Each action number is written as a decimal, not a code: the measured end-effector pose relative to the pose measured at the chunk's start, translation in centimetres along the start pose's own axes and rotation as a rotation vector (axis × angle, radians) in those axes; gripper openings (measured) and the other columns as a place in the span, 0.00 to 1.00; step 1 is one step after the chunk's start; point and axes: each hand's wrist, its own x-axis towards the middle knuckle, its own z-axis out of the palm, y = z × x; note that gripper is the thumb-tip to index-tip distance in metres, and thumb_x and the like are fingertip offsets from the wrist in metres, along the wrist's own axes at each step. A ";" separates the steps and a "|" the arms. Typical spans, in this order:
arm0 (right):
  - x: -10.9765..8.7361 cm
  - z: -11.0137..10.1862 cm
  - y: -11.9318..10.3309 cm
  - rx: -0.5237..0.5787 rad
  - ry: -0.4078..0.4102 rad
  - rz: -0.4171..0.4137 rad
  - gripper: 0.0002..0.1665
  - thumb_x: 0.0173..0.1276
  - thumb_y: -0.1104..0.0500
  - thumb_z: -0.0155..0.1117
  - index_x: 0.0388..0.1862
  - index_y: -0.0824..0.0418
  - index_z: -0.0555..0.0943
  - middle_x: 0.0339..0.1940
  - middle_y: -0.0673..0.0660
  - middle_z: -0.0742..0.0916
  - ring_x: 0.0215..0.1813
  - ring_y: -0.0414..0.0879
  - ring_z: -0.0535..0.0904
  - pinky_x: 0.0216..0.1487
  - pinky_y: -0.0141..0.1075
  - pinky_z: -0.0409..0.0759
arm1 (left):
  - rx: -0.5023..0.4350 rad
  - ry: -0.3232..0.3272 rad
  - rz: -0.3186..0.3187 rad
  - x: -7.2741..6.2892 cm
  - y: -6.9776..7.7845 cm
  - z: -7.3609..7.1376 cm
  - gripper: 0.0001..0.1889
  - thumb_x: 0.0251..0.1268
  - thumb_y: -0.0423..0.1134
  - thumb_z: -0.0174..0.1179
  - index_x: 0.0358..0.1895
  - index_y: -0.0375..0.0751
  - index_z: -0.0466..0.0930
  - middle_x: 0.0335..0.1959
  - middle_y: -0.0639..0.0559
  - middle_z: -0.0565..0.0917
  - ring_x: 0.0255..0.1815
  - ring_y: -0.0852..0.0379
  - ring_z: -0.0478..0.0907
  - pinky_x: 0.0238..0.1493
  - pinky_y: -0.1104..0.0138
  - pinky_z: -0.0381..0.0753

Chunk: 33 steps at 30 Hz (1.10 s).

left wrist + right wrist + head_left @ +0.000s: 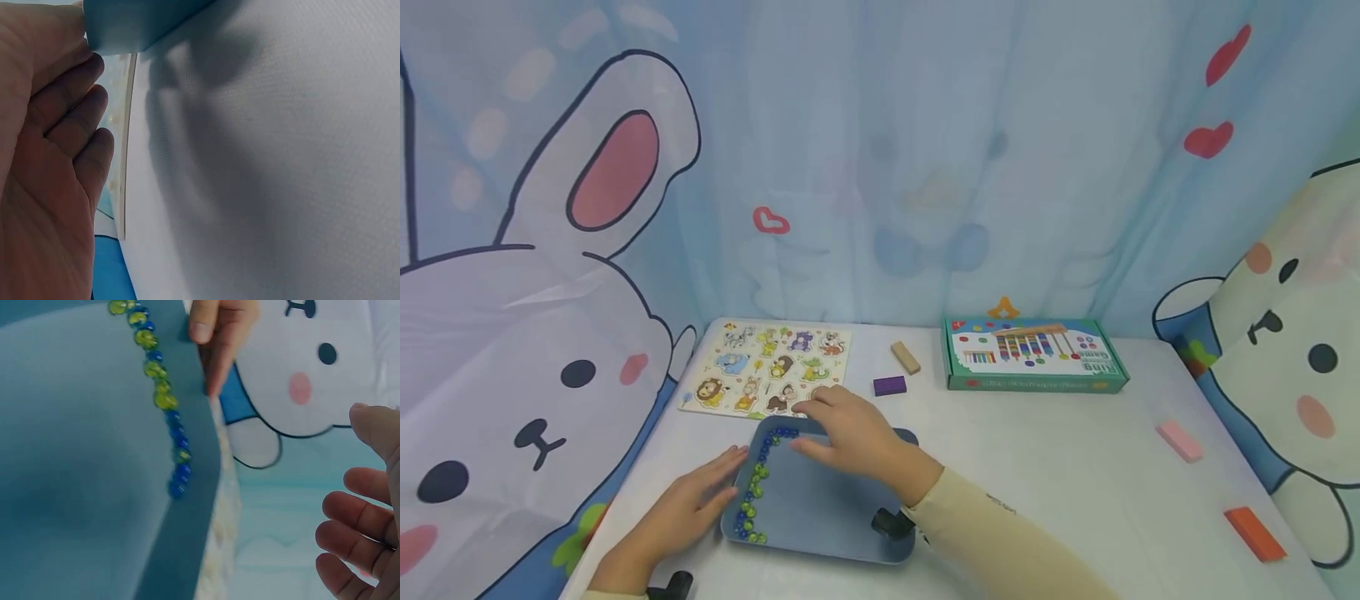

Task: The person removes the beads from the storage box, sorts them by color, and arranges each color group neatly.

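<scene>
A blue-grey tray (827,500) lies on the white table. Small round glass marbles (164,400), blue and yellow-green, line up along its left wall and round the far left corner. Beside that left wall is my left hand (688,508), its thumb at the rim and its fingers loosely extended along the outside. The left wrist view catches only a bit of the tray (137,25) past those fingers. Over the far side of the tray reaches my right hand (857,433), fingers spread and relaxed. Nothing lies between the right fingers (350,515) in the right wrist view.
Behind the tray lies an animal puzzle board (767,367). A purple block (890,385) and a wooden block (906,357) sit near a green toy box (1033,357). Pink (1180,440) and orange (1255,533) blocks lie far right. A printed curtain (865,167) hangs behind.
</scene>
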 end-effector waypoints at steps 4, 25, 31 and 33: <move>0.9 1.9 -0.7 0.005 -0.028 -0.010 0.29 0.74 0.36 0.66 0.64 0.51 0.84 0.51 0.48 0.87 0.50 0.39 0.82 0.49 0.31 0.85 | -0.017 0.011 0.007 -0.1 -0.1 0.2 0.28 0.79 0.45 0.60 0.79 0.48 0.69 0.80 0.49 0.70 0.79 0.45 0.69 0.75 0.47 0.69; 3.8 9.4 -3.1 -0.097 -0.255 -0.026 0.23 0.70 0.39 0.72 0.58 0.48 0.88 0.43 0.42 0.87 0.45 0.35 0.80 0.46 0.28 0.83 | -0.013 0.048 0.063 -0.1 0.0 -0.2 0.28 0.79 0.42 0.61 0.78 0.46 0.69 0.78 0.46 0.73 0.78 0.43 0.71 0.73 0.43 0.74; 3.8 10.6 -3.0 -0.098 -0.269 -0.006 0.21 0.69 0.39 0.72 0.55 0.46 0.89 0.40 0.42 0.86 0.42 0.34 0.79 0.43 0.27 0.82 | -0.026 0.046 0.061 0.0 0.0 0.1 0.28 0.79 0.42 0.61 0.78 0.45 0.70 0.78 0.45 0.73 0.78 0.43 0.71 0.73 0.44 0.74; 3.8 10.9 -2.9 -0.079 -0.274 0.005 0.20 0.69 0.40 0.73 0.54 0.46 0.89 0.39 0.41 0.85 0.42 0.34 0.78 0.43 0.26 0.81 | -0.035 0.039 0.049 0.0 0.0 0.2 0.28 0.79 0.42 0.60 0.78 0.45 0.69 0.78 0.46 0.72 0.78 0.44 0.71 0.73 0.44 0.73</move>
